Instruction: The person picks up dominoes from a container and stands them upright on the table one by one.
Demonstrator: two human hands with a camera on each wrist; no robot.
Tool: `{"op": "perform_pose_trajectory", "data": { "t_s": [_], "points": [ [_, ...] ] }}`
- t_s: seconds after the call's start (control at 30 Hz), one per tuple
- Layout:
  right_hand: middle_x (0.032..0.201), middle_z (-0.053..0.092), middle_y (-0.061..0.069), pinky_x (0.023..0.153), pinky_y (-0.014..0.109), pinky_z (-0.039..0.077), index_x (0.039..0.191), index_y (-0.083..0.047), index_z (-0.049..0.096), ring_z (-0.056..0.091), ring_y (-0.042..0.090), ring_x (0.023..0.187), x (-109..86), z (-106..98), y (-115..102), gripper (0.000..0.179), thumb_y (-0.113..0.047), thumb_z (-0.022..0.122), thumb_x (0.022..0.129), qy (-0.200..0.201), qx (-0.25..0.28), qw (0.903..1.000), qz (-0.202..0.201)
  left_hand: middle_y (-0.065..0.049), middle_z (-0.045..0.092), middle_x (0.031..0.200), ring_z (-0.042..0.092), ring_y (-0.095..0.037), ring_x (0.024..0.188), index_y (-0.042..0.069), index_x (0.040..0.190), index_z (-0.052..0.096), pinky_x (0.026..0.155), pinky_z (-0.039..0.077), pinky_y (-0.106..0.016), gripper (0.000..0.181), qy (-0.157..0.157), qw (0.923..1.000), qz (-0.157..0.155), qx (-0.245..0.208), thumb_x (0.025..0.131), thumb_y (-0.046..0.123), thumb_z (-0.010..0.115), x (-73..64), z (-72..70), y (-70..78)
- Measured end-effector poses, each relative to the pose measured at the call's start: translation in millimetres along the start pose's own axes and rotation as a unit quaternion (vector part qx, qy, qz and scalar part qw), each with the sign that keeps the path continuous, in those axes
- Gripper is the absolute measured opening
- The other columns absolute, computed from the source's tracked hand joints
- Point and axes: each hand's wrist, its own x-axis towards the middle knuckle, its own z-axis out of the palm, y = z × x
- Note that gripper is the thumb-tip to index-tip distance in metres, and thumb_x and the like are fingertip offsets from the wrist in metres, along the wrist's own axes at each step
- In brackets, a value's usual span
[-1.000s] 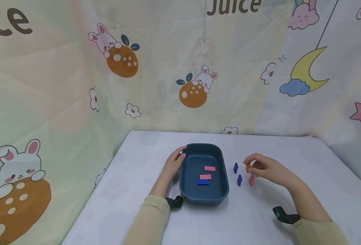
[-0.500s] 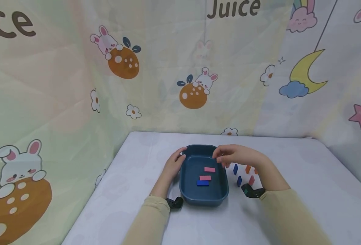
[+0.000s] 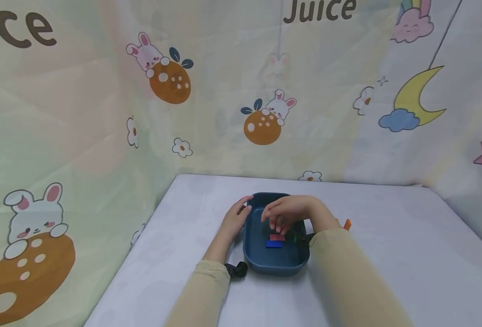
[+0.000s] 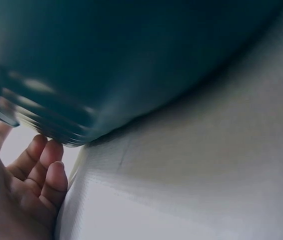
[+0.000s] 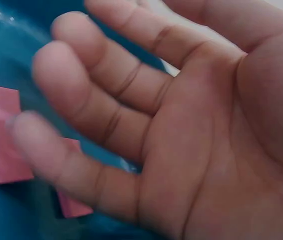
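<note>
A dark teal plastic box (image 3: 275,269) stands on the table, and my left hand (image 3: 232,222) holds it at its far left corner. The left wrist view shows fingertips (image 4: 54,147) right at the box's outer wall. Over the inside of the box hovers my right hand (image 3: 292,211), palm down, its lower fingers (image 5: 61,75) loosely bent. The tips of its thumb and index finger are hidden, so I cannot tell whether it pinches something. Below it in the box lie a blue block (image 3: 273,244) and two pink blocks (image 5: 6,135), one of them covered by the hand in the head view.
An orange block (image 3: 347,224) stands on the white-covered table (image 3: 200,204) right of the box, partly behind my right sleeve (image 3: 343,268). That arm hides the other loose blocks. Printed cloth (image 3: 224,68) rises behind and beside the table.
My right hand has moved left from the standing blocks, over the box's right rim, to above its inside. My left hand has stayed at the box's corner. The view has shifted slightly.
</note>
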Motion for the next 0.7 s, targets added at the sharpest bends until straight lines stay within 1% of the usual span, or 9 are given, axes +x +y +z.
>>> {"op": "perform_pose_trajectory", "data": {
  "t_s": [0.07, 0.13, 0.23, 0.3, 0.37, 0.4, 0.57, 0.63, 0.7],
  "points": [
    [0.097, 0.068, 0.013, 0.083, 0.043, 0.058, 0.133, -0.005, 0.058, 0.066, 0.022, 0.08, 7.6, 0, 1, 0.043, -0.034, 0.049, 0.103, -0.022, 0.018, 0.9993, 0.025, -0.003, 0.062, 0.116, 0.058, -0.021, 0.1, 0.045, 0.137, 0.052, 0.078, 0.051, -0.036, 0.037, -0.001, 1.0, -0.002, 0.004, 0.1, 0.044, 0.049, -0.3, -0.1, 0.1],
    [0.094, 0.069, 0.011, 0.081, 0.042, 0.059, 0.133, -0.006, 0.059, 0.068, 0.022, 0.078, 14.4, 0, 2, 0.043, -0.035, 0.048, 0.103, -0.043, 0.027, 0.9975, 0.048, -0.004, 0.062, 0.115, 0.058, -0.021, 0.099, 0.045, 0.137, 0.052, 0.078, 0.05, -0.036, 0.037, -0.002, 1.0, 0.0, 0.006, 0.1, 0.044, 0.049, -0.2, -0.4, 0.2],
    [0.09, 0.071, 0.009, 0.072, 0.034, 0.057, 0.13, -0.01, 0.062, 0.071, 0.021, 0.077, 23.6, 1, 3, 0.042, -0.037, 0.048, 0.102, -0.068, 0.02, 0.9937, 0.087, -0.005, 0.062, 0.111, 0.058, -0.022, 0.096, 0.044, 0.137, 0.052, 0.076, 0.05, -0.036, 0.037, 0.0, 1.0, 0.003, 0.007, 0.101, 0.043, 0.048, 0.2, -0.5, 0.7],
    [0.087, 0.071, 0.006, 0.064, 0.028, 0.052, 0.126, -0.013, 0.065, 0.072, 0.019, 0.077, 28.4, 1, 5, 0.04, -0.038, 0.049, 0.101, -0.072, 0.011, 0.9908, 0.114, -0.004, 0.062, 0.111, 0.058, -0.021, 0.097, 0.044, 0.138, 0.052, 0.077, 0.05, -0.035, 0.037, -0.002, 1.0, 0.003, 0.007, 0.101, 0.044, 0.048, 1.2, 0.2, 1.0],
    [0.085, 0.071, 0.004, 0.059, 0.027, 0.046, 0.123, -0.015, 0.068, 0.072, 0.018, 0.076, 32.7, 2, 7, 0.037, -0.038, 0.05, 0.1, -0.065, 0.001, 0.9887, 0.136, -0.003, 0.063, 0.112, 0.058, -0.02, 0.098, 0.045, 0.138, 0.052, 0.079, 0.05, -0.036, 0.037, -0.004, 1.0, 0.0, 0.008, 0.101, 0.044, 0.048, 1.9, 0.5, 1.2],
    [0.084, 0.071, 0.004, 0.059, 0.027, 0.047, 0.121, -0.016, 0.069, 0.072, 0.018, 0.075, 34.6, 2, 9, 0.036, -0.038, 0.051, 0.099, -0.055, 0.001, 0.9887, 0.139, -0.002, 0.063, 0.113, 0.058, -0.02, 0.099, 0.045, 0.138, 0.052, 0.079, 0.05, -0.036, 0.037, -0.005, 1.0, 0.0, 0.007, 0.101, 0.045, 0.048, 2.4, 0.6, 1.4],
    [0.087, 0.071, 0.008, 0.067, 0.034, 0.058, 0.118, -0.013, 0.07, 0.069, 0.019, 0.069, 43.9, 5, 15, 0.033, -0.033, 0.052, 0.098, 0.016, 0.018, 0.9946, 0.101, -0.002, 0.063, 0.11, 0.058, -0.02, 0.096, 0.045, 0.138, 0.052, 0.078, 0.049, -0.036, 0.038, -0.001, 1.0, 0.0, 0.007, 0.1, 0.046, 0.047, 4.0, 0.0, 0.8],
    [0.088, 0.071, 0.01, 0.069, 0.037, 0.06, 0.117, -0.012, 0.07, 0.069, 0.019, 0.068, 47.0, 6, 16, 0.032, -0.03, 0.051, 0.099, 0.043, 0.021, 0.9957, 0.08, -0.002, 0.062, 0.11, 0.058, -0.02, 0.095, 0.046, 0.138, 0.051, 0.077, 0.049, -0.035, 0.038, -0.001, 0.9999, 0.0, 0.011, 0.1, 0.046, 0.047, 3.8, -0.6, -0.3],
    [0.089, 0.071, 0.011, 0.07, 0.037, 0.06, 0.116, -0.011, 0.07, 0.068, 0.019, 0.067, 50.0, 7, 18, 0.03, -0.027, 0.051, 0.099, 0.064, 0.014, 0.9961, 0.059, -0.002, 0.062, 0.111, 0.058, -0.02, 0.095, 0.046, 0.138, 0.051, 0.076, 0.049, -0.035, 0.038, -0.001, 0.9999, -0.001, 0.014, 0.1, 0.047, 0.046, 3.3, -1.5, -1.5]
  ]
}}
